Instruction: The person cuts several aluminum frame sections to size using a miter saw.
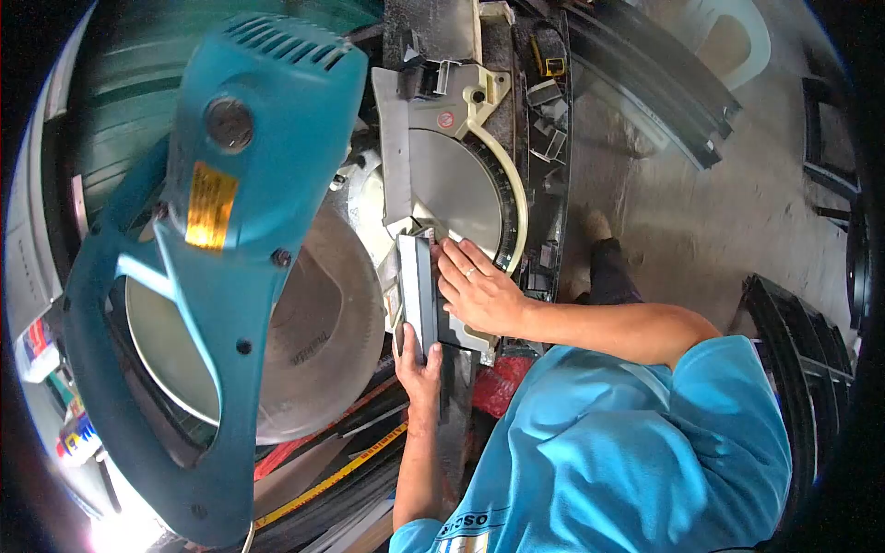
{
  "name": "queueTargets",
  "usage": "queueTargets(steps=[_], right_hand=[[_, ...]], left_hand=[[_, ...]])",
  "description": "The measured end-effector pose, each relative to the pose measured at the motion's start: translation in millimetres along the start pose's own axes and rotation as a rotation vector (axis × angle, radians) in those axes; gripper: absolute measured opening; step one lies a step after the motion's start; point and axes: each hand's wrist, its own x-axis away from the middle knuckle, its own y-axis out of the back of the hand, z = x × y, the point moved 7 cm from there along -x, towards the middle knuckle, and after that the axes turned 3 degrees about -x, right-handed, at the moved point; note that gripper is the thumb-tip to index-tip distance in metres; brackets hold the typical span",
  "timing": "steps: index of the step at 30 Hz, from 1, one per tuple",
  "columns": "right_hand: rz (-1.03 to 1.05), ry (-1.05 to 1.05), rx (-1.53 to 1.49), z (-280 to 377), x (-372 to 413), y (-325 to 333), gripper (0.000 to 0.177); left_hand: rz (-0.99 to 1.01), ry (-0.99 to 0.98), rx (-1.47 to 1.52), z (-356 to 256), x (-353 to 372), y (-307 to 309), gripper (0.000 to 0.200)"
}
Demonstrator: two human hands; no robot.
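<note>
A short length of pale metal profile (418,286) lies on the mitre saw's base, beside the upright metal fence (396,147). My left hand (419,364) grips its near end, thumb on one side and fingers on the other. Flat and with fingers stretched out, my right hand (484,290) rests on the saw's base, its fingertips by the far part of the profile. A ring shows on one of its fingers. The round turntable (456,189) lies just beyond that hand. To the left stand the teal saw head (267,120) and its large disc blade (323,323).
Profile offcuts (550,143) lie along a dark ledge right of the saw. Long dark profiles (654,74) extend over the floor at upper right. A yellow tape measure strip (332,475) and several long strips lie at lower left. A dark frame (802,359) stands at right.
</note>
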Motion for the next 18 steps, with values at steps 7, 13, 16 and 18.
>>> queueTargets(steps=[7, 13, 16, 18], right_hand=[[0.036, 0.034, 0.011, 0.0, -6.0, -3.0, 0.046], [-0.007, 0.067, 0.007, -2.2, -6.9, 0.2, 0.040], [-0.031, 0.061, 0.009, -2.3, -8.7, 1.9, 0.040], [-0.032, 0.056, -0.013, -3.0, -8.6, 2.3, 0.040]], left_hand=[[-0.013, 0.017, 0.032, -3.2, -0.4, 3.3, 0.066], [-0.026, 0.039, 0.011, 2.3, 2.0, 1.5, 0.067], [-0.036, 0.016, -0.028, -1.0, 0.8, 2.3, 0.068], [-0.039, 0.003, -0.029, -0.8, 0.7, 2.6, 0.067]])
